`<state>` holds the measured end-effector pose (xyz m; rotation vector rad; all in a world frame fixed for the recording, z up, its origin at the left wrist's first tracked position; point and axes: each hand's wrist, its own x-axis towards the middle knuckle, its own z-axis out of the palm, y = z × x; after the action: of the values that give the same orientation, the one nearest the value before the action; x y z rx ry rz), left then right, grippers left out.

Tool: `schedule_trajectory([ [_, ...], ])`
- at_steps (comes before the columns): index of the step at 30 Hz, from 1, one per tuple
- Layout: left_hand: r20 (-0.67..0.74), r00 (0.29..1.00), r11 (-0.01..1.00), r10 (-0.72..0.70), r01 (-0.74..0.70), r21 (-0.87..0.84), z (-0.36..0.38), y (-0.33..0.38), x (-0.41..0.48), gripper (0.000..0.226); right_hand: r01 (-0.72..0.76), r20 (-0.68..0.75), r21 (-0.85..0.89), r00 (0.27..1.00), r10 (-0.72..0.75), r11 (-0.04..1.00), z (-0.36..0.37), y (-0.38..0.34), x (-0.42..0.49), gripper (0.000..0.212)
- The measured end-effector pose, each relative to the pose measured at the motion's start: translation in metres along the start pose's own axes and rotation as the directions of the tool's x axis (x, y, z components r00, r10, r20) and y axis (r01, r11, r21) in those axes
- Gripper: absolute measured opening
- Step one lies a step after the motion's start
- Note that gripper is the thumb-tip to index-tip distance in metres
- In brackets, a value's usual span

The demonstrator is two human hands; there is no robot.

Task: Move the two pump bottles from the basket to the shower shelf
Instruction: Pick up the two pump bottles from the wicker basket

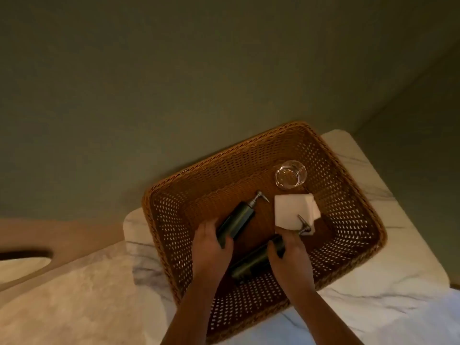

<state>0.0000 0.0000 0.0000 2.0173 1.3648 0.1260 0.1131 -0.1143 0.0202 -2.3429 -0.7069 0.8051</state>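
Note:
Two dark green pump bottles lie on their sides inside a brown woven basket [353, 185] on a white marble counter. My left hand [211, 247] is closed around the lower end of the left pump bottle [240, 216], whose pump head points up and to the right. My right hand [288, 255] grips the upper part of the right pump bottle [251, 263], just below its pump head near a white cloth. Both bottles rest on the basket floor. No shower shelf is in view.
A clear drinking glass [290, 178] stands at the basket's back right. A folded white cloth [293, 211] lies beside it. The marble counter [398, 282] extends right and front; a beige basin edge [37, 260] is at left. A dark green wall rises behind.

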Motion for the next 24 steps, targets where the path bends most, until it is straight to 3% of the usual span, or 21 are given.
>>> schedule_trajectory([
  [4, 0.012, 0.993, 0.992, -0.114, 0.115, -0.055, 0.017, -0.016, 0.024, 0.047, -0.161, -0.026, 0.12, 0.986, 0.166, 0.98, 0.02, 0.007, 0.014, 0.037],
  [13, 0.143, 0.979, 0.987, -0.144, 0.152, -0.048, 0.052, -0.039, 0.047, 0.054, -0.435, -0.013, 0.303, 0.888, 0.46, 0.848, 0.05, 0.021, 0.028, 0.05],
  [21, 0.243, 0.964, 0.991, -0.107, 0.124, -0.057, 0.067, -0.051, 0.056, 0.054, -0.526, 0.006, 0.502, 0.796, 0.605, 0.687, 0.075, 0.042, 0.04, 0.052],
  [24, 0.251, 0.965, 0.993, -0.079, 0.097, -0.062, 0.075, -0.055, 0.056, 0.052, -0.565, -0.009, 0.575, 0.719, 0.695, 0.592, 0.084, 0.049, 0.045, 0.059],
])
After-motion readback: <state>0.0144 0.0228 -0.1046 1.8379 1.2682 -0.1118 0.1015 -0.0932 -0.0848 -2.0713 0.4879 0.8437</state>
